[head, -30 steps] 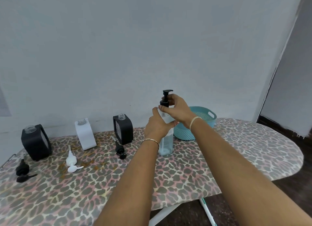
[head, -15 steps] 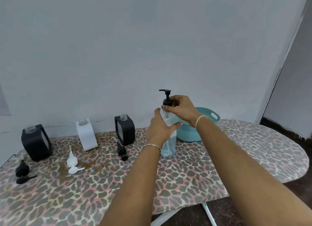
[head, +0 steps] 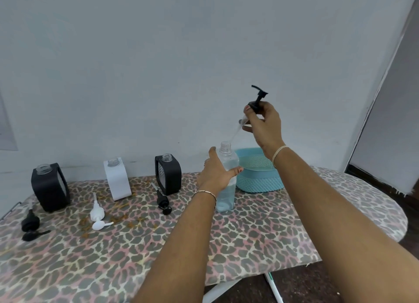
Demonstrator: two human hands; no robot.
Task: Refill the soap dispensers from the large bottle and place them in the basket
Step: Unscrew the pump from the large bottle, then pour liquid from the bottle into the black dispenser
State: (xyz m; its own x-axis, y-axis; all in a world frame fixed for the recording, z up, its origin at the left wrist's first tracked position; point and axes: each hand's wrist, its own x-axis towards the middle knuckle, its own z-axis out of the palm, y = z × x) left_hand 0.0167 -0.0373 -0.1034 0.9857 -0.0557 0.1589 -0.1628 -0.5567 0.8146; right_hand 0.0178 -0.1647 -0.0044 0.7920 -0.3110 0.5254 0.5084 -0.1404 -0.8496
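The large clear bottle point(head: 227, 190) of pale blue liquid stands on the leopard-print board, its neck open. My left hand point(head: 214, 172) grips its body. My right hand point(head: 263, 123) holds the bottle's black pump point(head: 258, 98) lifted above and right of the neck, its clear tube slanting down toward the opening. Three uncapped dispensers stand along the back: a black one point(head: 49, 187) at far left, a white one point(head: 118, 178), and a black one point(head: 168, 173). The teal basket point(head: 260, 178) sits just behind the bottle on the right.
Three loose pumps lie in front of the dispensers: black point(head: 30, 222), white point(head: 97, 213), black point(head: 163, 200). The board point(head: 272, 234) has a rounded right end; a dark floor and a doorway lie beyond it. A pale wall rises directly behind.
My right hand has lifted the black pump off the large bottle, up and to the right, drawing its tube out of the neck. My left hand still holds the bottle.
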